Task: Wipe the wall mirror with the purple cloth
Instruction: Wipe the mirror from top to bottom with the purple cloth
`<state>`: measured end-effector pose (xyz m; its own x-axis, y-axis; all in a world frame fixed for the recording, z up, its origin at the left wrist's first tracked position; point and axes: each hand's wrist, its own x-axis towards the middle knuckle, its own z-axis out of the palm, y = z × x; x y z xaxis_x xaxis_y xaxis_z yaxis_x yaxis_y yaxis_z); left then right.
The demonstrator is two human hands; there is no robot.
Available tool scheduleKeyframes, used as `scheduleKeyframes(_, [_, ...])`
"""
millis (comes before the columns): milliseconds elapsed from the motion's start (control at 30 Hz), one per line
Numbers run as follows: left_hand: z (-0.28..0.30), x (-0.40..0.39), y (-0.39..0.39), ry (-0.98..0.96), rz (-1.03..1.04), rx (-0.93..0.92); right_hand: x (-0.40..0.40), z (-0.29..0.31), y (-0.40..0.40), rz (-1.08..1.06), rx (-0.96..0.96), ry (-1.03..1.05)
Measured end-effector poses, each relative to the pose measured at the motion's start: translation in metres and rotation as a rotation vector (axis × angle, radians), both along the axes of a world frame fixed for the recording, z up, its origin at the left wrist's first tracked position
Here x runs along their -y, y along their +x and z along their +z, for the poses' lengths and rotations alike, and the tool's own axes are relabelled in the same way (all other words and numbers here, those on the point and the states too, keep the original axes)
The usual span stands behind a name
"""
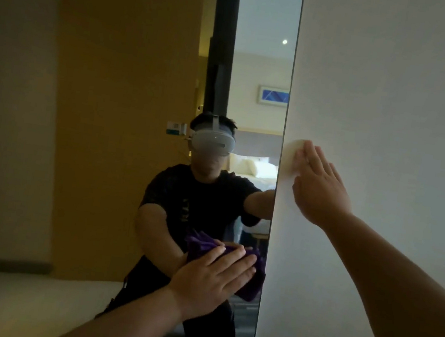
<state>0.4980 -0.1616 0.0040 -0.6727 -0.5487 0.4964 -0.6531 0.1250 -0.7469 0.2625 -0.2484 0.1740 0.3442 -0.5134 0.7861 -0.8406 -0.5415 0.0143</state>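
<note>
The left hand (212,276) lays its fingers (234,263) flat and slightly spread over the bunched purple cloth (252,285), pressing it against the wall mirror (136,128) near the glass's right edge, which spreads pressure across the wad. The right hand (319,186) rests flat, fingers together, on the white wall (393,106) just beyond that edge, apparently as a brace.
</note>
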Motion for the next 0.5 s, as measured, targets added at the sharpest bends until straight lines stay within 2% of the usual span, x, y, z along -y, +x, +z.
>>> scheduleKeyframes(133, [0.017, -0.014, 0.001, 0.011, -0.089, -0.060, -0.021, -0.004, 0.013, 0.022, 0.101, 0.017])
scheduleKeyframes(233, [0.025, -0.033, 0.017, 0.001, -0.119, -0.253, -0.049, -0.021, 0.033, 0.118, 0.237, -0.059])
scheduleKeyframes(367, [0.025, -0.076, 0.075, -0.079, -0.088, -0.381, -0.069, -0.061, 0.084, 0.235, 0.108, -0.154])
scheduleKeyframes(500, [0.020, -0.122, 0.148, -0.182, -0.030, -0.494, -0.100, -0.105, 0.153, 0.449, 0.057, -0.234])
